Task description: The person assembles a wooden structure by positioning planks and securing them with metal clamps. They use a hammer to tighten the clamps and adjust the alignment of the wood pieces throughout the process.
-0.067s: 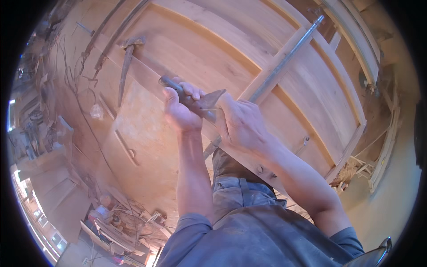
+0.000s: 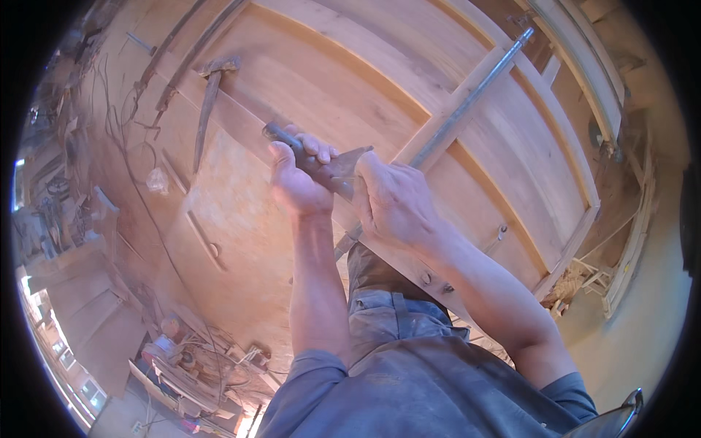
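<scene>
My left hand (image 2: 301, 184) is wrapped round a dark, rod-like tool (image 2: 279, 137), its thumb up along the side. From that grip a flat, tapering brown piece (image 2: 352, 162) points toward my right hand (image 2: 400, 201). The fingers of the right hand are bent and closed beside this piece, and a thin pale line runs between the two hands. What the right fingers pinch is hidden. Both hands are above the near edge of a large wooden frame-and-panel piece (image 2: 409, 139). I cannot make out the tool's exact kind.
A hammer (image 2: 207, 117) lies across the panel's left edge. One metal pipe clamp (image 2: 467, 106) spans the wood, and dark clamp bars (image 2: 179, 62) cross its far left. Offcuts (image 2: 207, 239) and a cable (image 2: 146, 208) are on the dusty surface at left; shavings (image 2: 572, 281) at right.
</scene>
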Available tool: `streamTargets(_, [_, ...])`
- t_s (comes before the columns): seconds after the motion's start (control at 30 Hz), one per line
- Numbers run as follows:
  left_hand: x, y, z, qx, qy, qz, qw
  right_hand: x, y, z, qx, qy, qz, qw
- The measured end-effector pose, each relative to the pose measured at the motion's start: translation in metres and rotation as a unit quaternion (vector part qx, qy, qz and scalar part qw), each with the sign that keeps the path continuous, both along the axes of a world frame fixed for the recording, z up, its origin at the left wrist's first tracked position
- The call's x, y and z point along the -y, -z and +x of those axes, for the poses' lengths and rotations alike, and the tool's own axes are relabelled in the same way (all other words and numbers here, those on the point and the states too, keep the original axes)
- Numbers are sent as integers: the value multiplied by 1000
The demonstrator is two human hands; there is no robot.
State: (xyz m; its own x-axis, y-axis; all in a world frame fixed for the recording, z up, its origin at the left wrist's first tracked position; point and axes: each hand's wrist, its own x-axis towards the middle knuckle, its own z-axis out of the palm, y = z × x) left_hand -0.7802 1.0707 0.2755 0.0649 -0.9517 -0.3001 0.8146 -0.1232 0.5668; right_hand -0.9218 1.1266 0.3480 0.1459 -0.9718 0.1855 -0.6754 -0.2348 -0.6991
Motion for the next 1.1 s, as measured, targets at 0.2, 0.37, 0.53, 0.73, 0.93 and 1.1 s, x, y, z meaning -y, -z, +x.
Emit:
streamTargets(0.2, [-3,1,6,-25,-4,6,1000,12,4,7,-65,-40,-10,997])
streamTargets(0.37, [-4,-8,8,-7,-22,49,999,31,-14,12,-122,-124,-43,984])
streamTargets(0.53, [-3,-19,8,78,-4,68,995,34,-16,10,-137,-147,-6,980])
streamTargets(0.73, [-1,-17,11,96,22,80,992,29,-13,12,-134,-109,22,985])
streamTargets(0.93, [2,-15,15,121,43,76,989,33,-6,18,-41,-63,66,995])
streamTargets(1.1, [5,-11,21,153,68,36,985,44,1,12,5,-65,125,990])
